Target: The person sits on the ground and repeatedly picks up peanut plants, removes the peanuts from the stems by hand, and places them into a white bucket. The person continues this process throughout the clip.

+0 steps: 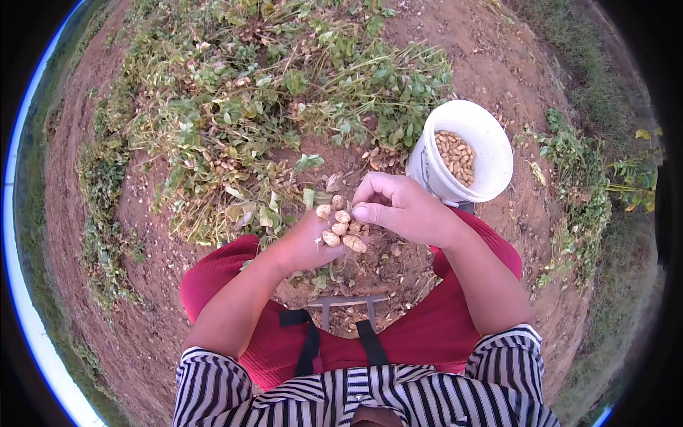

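Note:
Several unshelled peanuts (342, 228) form a cluster at my left hand (309, 243), which is closed around their lower side. My right hand (403, 205) touches the cluster from the right, its thumb and index finger pinched at a peanut there; whether a stem lies between them is hidden. Just beyond my right hand, a white plastic bucket (435, 165) leans a little, with loose unshelled peanuts (455, 157) in its bottom. In front of my hands lie uprooted peanut plants (235, 112), with pods among their leaves and roots.
Reddish bare soil (480, 48) surrounds the plants. More pods (381, 158) lie beside the bucket on its left. A metal frame (348, 302) stands on the ground between my knees. Green plants (579, 192) grow on the right, and another leafy row (98, 224) runs along the left.

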Motion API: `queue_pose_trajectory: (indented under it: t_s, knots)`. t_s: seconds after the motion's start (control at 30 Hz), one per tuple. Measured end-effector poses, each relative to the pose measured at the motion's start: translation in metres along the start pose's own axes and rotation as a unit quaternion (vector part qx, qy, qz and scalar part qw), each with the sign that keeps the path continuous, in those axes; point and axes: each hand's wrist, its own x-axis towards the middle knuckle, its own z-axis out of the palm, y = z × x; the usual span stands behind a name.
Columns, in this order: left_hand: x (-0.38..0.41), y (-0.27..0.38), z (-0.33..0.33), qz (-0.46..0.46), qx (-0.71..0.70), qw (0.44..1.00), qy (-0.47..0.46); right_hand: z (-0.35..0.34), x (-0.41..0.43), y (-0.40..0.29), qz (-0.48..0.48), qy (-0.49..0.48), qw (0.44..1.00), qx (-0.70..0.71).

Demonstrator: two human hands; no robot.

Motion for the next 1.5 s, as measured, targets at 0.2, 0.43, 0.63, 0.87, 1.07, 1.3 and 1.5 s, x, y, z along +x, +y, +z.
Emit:
queue_pose_trajectory:
  t_s: [0.2,0.43,0.63,0.87,1.07,1.3,1.5]
  knots:
    - [-0.004,0.007,-0.005,0.018,-0.059,0.996,-0.071,0.016,0.004,0.013,-0.009,0.046,0.997,0.061]
    - [-0.006,0.012,-0.008,0.032,-0.039,0.995,-0.082,0.012,0.001,0.002,0.049,0.025,0.938,0.342]
    - [-0.006,0.017,-0.008,0.022,0.018,0.992,-0.124,0.015,-0.001,-0.012,0.108,-0.076,0.981,0.141]
    - [-0.011,0.016,-0.009,0.059,-0.11,0.988,-0.095,0.028,0.005,0.019,-0.007,-0.032,0.991,0.127]
    - [-0.018,0.004,-0.004,-0.036,-0.165,0.975,-0.143,0.033,0.009,0.028,0.07,-0.016,0.879,0.471]
    - [-0.01,0.019,-0.012,-0.012,-0.212,0.965,-0.157,0.019,0.01,0.02,0.039,-0.045,0.933,0.356]
    - [-0.007,0.009,-0.001,-0.014,-0.095,0.974,-0.208,0.02,0.011,0.013,0.013,-0.116,0.993,0.033]
